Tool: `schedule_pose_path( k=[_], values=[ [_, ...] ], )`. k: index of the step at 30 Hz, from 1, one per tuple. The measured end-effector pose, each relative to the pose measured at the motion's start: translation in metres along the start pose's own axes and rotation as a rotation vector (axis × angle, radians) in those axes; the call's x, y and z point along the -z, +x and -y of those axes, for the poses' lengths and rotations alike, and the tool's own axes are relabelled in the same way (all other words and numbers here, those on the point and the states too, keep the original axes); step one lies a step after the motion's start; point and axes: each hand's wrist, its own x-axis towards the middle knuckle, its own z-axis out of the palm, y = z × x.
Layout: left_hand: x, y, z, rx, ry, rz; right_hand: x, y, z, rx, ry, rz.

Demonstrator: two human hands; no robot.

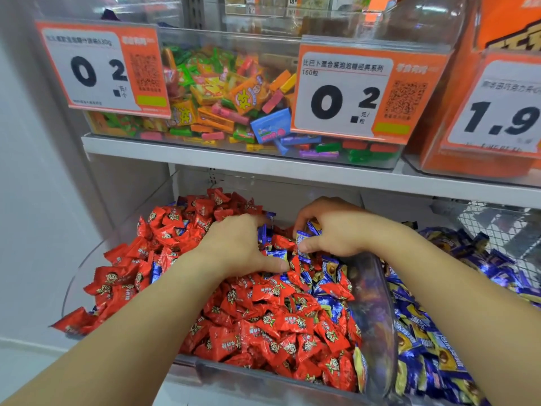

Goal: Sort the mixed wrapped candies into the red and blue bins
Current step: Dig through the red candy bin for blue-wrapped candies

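A clear bin [292, 159] on the upper shelf [205, 161] of a shop display holds brightly coloured gum packs [234, 104] in green, orange, pink, yellow and blue. Two orange-bordered price cards hang on its front: the left price card [102, 68] and the middle price card [348, 95] each read 0.2. To the right, an orange box [456, 133] stands on the same shelf behind a third price card [503, 109] marked 1.9. A wire mesh basket [497, 230] shows at the right edge beneath the shelf.
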Motion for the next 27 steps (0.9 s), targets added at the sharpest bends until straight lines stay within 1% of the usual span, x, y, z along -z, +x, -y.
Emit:
schedule_pose_path(
  k=[3, 7, 9, 12, 15, 20, 23, 27],
  values=[
    [-0.002, 0.002, -0.002, 0.014, 0.008, -0.020, -0.004, -0.002, -0.001, -0.014, -0.017, -0.028],
    [0.000, 0.001, 0.001, -0.003, -0.129, -0.056, -0.005, -0.001, -0.001, -0.020, 0.034, -0.123],
    [0.002, 0.000, 0.005, -0.019, -0.174, -0.061, 0.000, -0.004, -0.001, -0.023, 0.075, -0.095],
    [0.008, -0.005, 0.010, -0.035, -0.296, -0.071, 0.004, -0.004, 0.003, -0.034, 0.128, 0.011],
    [0.013, -0.011, 0.014, -0.034, -0.474, -0.071, -0.004, 0.001, 0.009, -0.008, 0.110, 0.045],
    [0.017, -0.020, 0.020, -0.023, -0.572, -0.059, -0.007, 0.002, 0.010, 0.030, 0.054, 0.127],
    [0.021, -0.023, 0.022, 0.037, -0.698, -0.062, -0.008, 0.005, 0.007, 0.011, 0.041, 0.126],
    [0.023, -0.025, 0.022, 0.102, -0.755, -0.126, -0.013, 0.013, 0.003, -0.056, -0.053, 0.059]
  ],
)
